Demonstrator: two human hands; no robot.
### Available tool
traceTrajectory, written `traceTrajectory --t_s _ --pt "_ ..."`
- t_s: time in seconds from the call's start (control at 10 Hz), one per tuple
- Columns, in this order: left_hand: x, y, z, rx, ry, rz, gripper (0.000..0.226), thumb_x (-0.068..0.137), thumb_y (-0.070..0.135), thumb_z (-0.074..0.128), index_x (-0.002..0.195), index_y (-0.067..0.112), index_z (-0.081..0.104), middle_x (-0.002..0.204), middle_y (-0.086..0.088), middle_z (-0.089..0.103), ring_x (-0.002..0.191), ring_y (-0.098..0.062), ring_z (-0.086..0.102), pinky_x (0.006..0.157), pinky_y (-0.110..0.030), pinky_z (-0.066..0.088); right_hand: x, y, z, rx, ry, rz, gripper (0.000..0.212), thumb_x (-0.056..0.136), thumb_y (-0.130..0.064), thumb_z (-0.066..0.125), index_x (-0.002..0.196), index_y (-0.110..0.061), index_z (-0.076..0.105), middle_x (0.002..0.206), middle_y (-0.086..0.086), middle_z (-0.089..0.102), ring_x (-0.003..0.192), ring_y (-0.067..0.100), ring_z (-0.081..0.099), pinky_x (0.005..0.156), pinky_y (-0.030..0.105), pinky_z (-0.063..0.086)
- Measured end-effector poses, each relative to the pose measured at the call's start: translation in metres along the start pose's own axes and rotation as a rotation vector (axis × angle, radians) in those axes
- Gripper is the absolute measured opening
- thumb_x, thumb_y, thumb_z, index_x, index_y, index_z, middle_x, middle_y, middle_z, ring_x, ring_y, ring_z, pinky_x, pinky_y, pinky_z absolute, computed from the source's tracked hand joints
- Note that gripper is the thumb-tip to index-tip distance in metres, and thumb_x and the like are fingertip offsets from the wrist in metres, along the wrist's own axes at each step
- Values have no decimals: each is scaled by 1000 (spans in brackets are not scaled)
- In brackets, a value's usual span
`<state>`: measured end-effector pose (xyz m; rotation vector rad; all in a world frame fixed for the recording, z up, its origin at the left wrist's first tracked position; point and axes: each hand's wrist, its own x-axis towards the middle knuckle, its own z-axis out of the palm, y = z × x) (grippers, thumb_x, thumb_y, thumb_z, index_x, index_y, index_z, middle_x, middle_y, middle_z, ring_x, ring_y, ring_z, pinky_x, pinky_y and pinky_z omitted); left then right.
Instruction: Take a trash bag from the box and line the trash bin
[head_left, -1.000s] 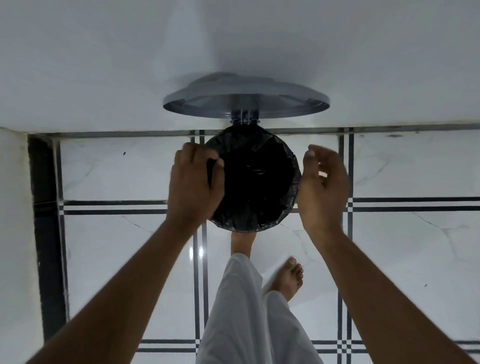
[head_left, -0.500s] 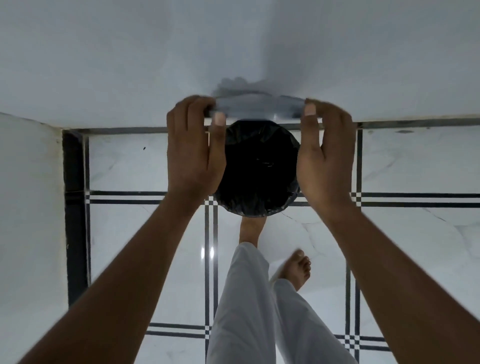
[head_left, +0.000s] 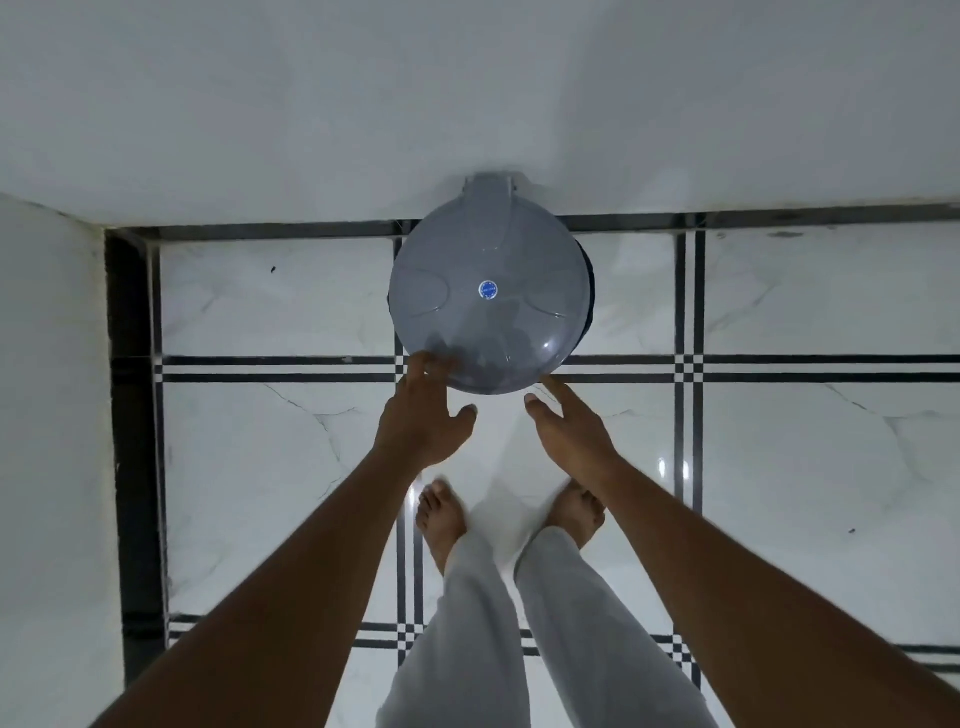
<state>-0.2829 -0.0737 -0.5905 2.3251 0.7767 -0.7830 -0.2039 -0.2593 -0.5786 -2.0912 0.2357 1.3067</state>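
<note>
The trash bin stands against the wall, and its round grey lid (head_left: 491, 296) with a small blue sticker lies flat over it. A thin sliver of the black trash bag (head_left: 590, 291) shows at the lid's right edge; the rest of the bag is hidden. My left hand (head_left: 423, 413) hovers at the lid's near left rim with fingers spread, fingertips touching or just off the edge. My right hand (head_left: 569, 428) is beside the near right rim, fingers apart and holding nothing.
White marble floor tiles with black stripe borders (head_left: 685, 369) surround the bin. A white wall (head_left: 467, 104) runs behind it and another wall (head_left: 47, 415) closes the left side. My two bare feet (head_left: 441, 514) and white trouser legs (head_left: 467, 623) are below the hands.
The lid, upright a second ago with the bag-lined opening showing, has come down flat over the bin. Both hands have let go of it and drawn back toward me.
</note>
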Motion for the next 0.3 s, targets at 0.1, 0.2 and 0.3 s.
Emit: traceTrajectory --t_s 0.1,0.2,0.3 --pt "2 2 -13 -128 -45 -44 71 93 42 75 156 25 48 161 -5 43 141 -32 55 113 -49 51 -4 -3 -1 26 43 25 58 112 -51 55 168 -38 46 173 -6 49 157 23 48 120 35 37" --pt "-5 9 -37 -259 -16 2 67 90 50 70 151 27 57 150 -3 60 140 -26 59 114 -45 51 -22 -19 -8 158 112 -12 53 110 -50 61 160 -35 57 163 -9 59 147 18 58 115 31 42" --pt "-29 32 -76 -324 45 33 60 101 36 71 157 20 53 158 -4 56 143 -24 55 117 -40 45 -47 -45 -18 259 188 -98 45 108 -43 65 152 -33 65 153 -9 66 132 13 65 116 30 46"
